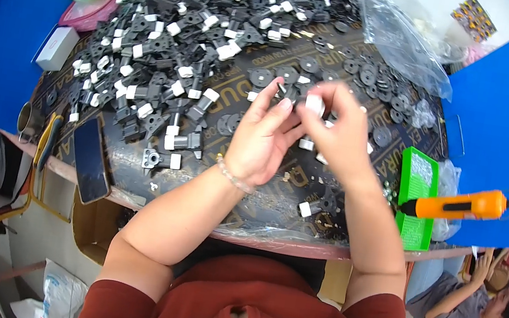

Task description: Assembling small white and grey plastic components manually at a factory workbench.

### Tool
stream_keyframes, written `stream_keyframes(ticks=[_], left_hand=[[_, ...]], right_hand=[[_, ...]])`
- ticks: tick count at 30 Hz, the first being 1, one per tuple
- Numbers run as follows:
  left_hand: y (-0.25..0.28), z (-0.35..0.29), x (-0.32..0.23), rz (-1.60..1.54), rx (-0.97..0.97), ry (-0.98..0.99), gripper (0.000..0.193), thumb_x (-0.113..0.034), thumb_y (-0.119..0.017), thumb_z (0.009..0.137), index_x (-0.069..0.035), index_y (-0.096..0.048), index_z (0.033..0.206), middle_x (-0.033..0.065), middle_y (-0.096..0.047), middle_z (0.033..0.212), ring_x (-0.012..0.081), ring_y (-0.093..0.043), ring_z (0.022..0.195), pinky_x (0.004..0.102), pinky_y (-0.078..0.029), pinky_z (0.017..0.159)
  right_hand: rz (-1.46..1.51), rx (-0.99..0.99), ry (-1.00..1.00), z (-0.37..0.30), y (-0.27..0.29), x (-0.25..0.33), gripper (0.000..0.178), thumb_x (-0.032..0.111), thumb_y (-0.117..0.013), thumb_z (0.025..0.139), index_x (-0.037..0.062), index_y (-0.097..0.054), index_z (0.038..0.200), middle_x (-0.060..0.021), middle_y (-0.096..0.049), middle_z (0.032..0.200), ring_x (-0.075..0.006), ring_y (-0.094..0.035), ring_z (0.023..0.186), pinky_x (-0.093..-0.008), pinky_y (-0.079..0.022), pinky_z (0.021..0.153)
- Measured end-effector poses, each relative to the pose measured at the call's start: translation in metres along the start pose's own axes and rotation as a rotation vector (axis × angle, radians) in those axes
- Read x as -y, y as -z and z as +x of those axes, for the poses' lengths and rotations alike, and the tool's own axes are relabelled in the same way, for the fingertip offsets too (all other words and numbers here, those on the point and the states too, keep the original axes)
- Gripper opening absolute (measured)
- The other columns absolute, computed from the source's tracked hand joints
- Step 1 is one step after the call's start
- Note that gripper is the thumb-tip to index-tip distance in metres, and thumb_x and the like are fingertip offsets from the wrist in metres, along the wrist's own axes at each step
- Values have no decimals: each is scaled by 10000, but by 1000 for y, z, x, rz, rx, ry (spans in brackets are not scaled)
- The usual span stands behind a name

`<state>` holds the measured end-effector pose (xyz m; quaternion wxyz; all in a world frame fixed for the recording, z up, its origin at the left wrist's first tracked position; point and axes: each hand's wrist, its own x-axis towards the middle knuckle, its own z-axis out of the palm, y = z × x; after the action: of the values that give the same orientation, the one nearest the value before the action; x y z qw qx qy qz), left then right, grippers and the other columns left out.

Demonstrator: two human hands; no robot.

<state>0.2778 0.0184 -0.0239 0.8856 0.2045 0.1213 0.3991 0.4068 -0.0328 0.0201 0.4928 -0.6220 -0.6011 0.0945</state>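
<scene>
Over the middle of the table my two hands meet, fingertips close together. My left hand (261, 137), with a beaded bracelet at the wrist, pinches a small black part (281, 89) between thumb and fingers; its shape is mostly hidden. A white plastic block (314, 105) is in the closed fingers of my right hand (342, 130), which is slightly blurred. Whether the two pieces touch cannot be made out. Black round discs (260, 78) lie just beyond the hands. To the left spreads a big heap of black plastic parts with white block ends (179, 47).
An orange electric screwdriver (460, 205) lies across a green tray (414, 236) of small pieces at right. A phone (92, 160), yellow-handled pliers (48, 140) and a metal cup (27, 120) sit at left. Clear plastic bags (409, 47) lie far right. Blue partitions (499, 124) flank the table.
</scene>
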Motion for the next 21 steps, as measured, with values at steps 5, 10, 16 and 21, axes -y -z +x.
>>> stream_keyframes(ticks=[5,10,16,21], left_hand=[[-4,-2,4,126,61,37,308,-29,-598,940,-45,-491,1228,126,-649,1099,249,-669,988,390,-557,854],[1,-2,0,191,36,77,226,-66,-578,936,-38,-560,1159,108,-660,971,227,-670,860,367,-553,779],[-1,-4,2,356,29,140,319,-130,-534,954,-37,-508,1258,59,-580,895,150,-587,779,333,-513,750],[4,1,3,389,37,127,320,-133,-530,957,-33,-509,1260,55,-582,891,146,-589,780,326,-514,754]], right_hand=[[-178,-72,-184,-87,52,5,311,72,-769,789,28,-630,1063,-101,-638,1007,-206,-622,787,-323,-519,685],[-632,-103,-260,-153,94,-23,182,7,-657,845,20,-610,1020,-161,-638,982,-382,-630,888,-429,-522,733],[-890,-97,-378,-171,116,-42,161,31,-620,869,38,-599,1028,-160,-628,953,-380,-632,861,-455,-524,734],[-933,-16,-313,-171,120,-52,72,71,-625,870,48,-633,938,-135,-627,925,-351,-643,812,-438,-532,685]])
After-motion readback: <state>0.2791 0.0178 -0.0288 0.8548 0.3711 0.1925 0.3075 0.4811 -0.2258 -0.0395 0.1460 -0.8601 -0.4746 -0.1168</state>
